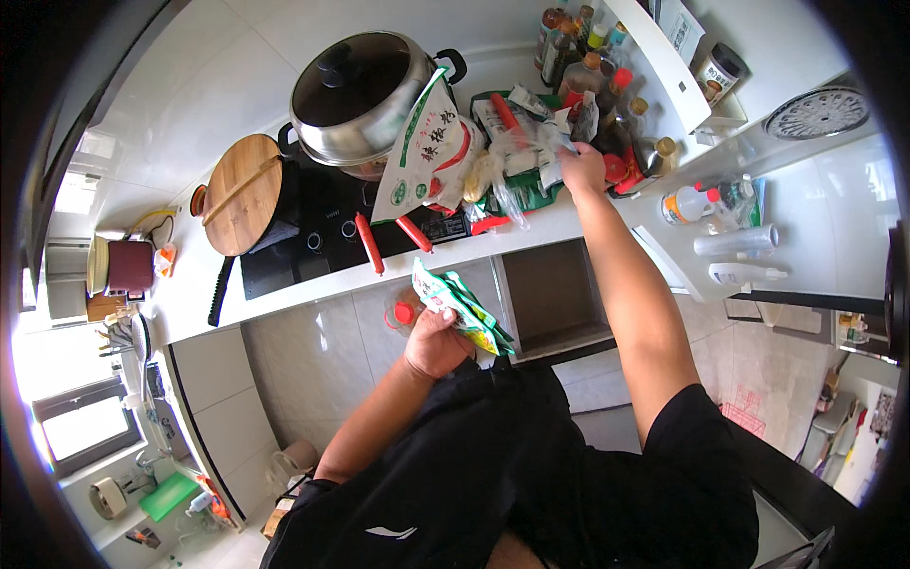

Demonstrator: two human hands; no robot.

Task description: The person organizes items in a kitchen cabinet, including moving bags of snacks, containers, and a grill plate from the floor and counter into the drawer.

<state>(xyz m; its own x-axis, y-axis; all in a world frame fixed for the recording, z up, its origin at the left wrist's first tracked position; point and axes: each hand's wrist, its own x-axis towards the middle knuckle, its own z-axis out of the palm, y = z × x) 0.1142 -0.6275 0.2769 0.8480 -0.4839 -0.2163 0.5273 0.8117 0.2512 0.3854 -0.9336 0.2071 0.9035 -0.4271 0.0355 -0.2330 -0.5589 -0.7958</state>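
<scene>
Several green and white seasoning packets (466,311) are pinched in my left hand (439,341), above the floor in front of the counter. My right hand (584,169) reaches to the counter's right part and has its fingers on a clear plastic bag (530,146) among a heap of food packets. A large white packet with green edges (412,163) leans upright at the heap's left side. Two red-wrapped sausages, one on the left (369,243) and one nearer the heap (414,234), lie at the cooktop's front edge. Another red-wrapped sausage (506,114) rests on the heap.
A steel pot with a glass lid (355,92) and a pan with a round wooden lid (243,195) stand on the black cooktop (298,263). Sauce bottles (615,107) crowd the right corner. An open drawer (551,299) juts out below the counter.
</scene>
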